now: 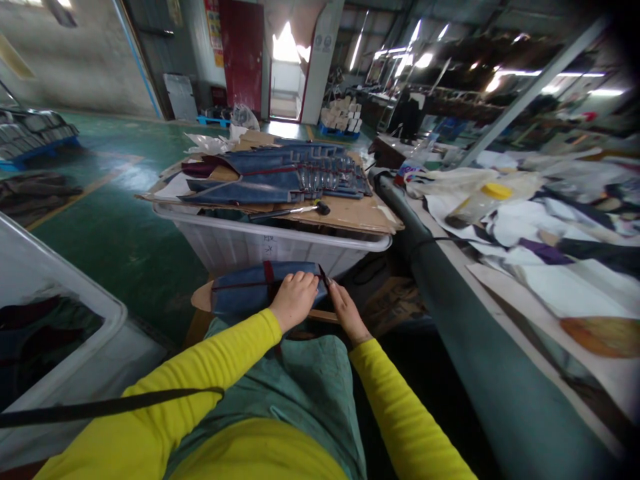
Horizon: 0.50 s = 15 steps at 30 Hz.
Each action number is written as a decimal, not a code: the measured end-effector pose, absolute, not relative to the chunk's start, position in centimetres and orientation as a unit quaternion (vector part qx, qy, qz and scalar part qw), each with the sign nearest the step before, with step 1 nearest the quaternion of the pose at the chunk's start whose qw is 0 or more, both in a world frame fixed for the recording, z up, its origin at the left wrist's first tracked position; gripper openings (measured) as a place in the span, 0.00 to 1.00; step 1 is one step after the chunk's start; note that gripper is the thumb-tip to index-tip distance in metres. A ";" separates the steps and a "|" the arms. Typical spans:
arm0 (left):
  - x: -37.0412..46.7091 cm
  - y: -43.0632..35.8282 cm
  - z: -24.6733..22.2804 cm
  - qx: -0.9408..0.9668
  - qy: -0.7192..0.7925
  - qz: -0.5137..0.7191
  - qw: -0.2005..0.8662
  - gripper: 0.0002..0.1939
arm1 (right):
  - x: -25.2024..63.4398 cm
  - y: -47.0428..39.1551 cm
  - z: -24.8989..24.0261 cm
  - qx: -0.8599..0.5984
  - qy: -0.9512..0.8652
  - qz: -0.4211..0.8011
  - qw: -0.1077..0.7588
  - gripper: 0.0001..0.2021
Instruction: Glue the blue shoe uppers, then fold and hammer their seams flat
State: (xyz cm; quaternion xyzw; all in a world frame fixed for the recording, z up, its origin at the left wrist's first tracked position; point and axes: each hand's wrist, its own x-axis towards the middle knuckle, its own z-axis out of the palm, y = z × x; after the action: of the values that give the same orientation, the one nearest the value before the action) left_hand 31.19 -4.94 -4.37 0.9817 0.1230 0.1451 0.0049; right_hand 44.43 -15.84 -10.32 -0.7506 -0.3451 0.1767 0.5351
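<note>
Though long, blue piece (245, 300) against hands (296, 300) (347, 312)

Smooth blue piece (243, 275) (leather-like)

Bright yellow long sleeves (410, 417), creased; yellow top (260, 453); grey-green lower garment (315, 380); dark strap (115, 404) over left sleeve

Cardboard (367, 215) on white bin (225, 241): blue pieces (265, 185), black-handled tool (295, 211).
</note>
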 end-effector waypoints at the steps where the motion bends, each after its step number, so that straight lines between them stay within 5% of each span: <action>1: 31.3 -4.9 -4.4 0.982 0.124 0.145 0.010 0.18 | 44.7 -16.0 -10.2 -0.759 -0.364 0.140 0.522 0.28; 6: 31.3 -4.4 -4.1 0.981 0.133 0.143 0.022 0.16 | 44.3 -16.5 -7.9 -0.775 -0.489 -0.021 0.400 0.20; 15: 29.8 -3.8 -5.0 0.977 0.129 0.159 0.062 0.16 | 42.1 -15.0 -6.0 -0.774 -0.553 -0.067 0.300 0.17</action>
State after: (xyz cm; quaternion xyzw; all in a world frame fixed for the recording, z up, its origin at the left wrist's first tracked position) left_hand 29.83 -3.81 -4.98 0.9769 0.1292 0.1589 0.0617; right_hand 42.08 -14.96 -6.00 -0.7744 -0.5531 -0.0667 0.3000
